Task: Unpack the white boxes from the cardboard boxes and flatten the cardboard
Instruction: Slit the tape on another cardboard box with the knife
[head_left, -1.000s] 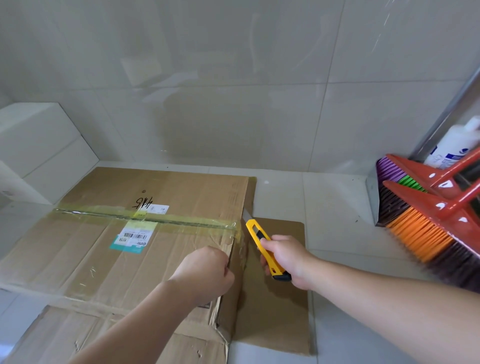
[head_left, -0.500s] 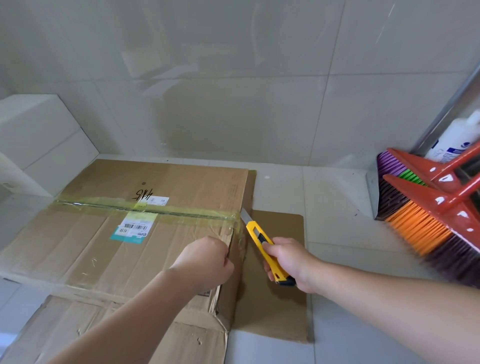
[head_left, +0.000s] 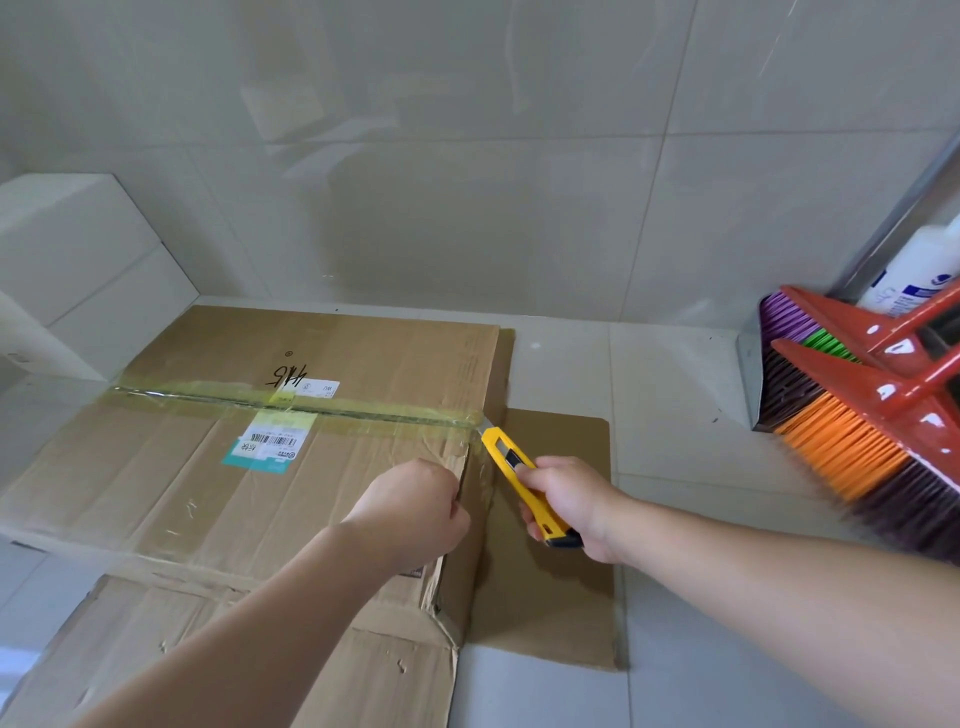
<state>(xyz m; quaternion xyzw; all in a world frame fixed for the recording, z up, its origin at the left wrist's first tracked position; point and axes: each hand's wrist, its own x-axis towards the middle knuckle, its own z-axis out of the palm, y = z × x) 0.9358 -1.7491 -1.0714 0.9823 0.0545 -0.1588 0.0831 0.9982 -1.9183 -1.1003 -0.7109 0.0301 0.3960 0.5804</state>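
Cardboard box (head_left: 249, 467) is sitting taped shut on the floor (head_left: 670, 395), w/ flat cardboard (head_left: 550, 597) under it. Left hand (head_left: 410, 506) is clenching on box's right top edge. Right hand (head_left: 571, 501) is gripping yellow cutter (head_left: 511, 465), blade tip touching the tape (head_left: 291, 408) end at box corner.

There were one taped brown cardboard box (head_left: 291, 452), one yellow utility knife (head_left: 524, 483), two red-headed brooms (head_left: 857, 415), one white plastic bottle (head_left: 914, 275) and two hands (head_left: 410, 506).
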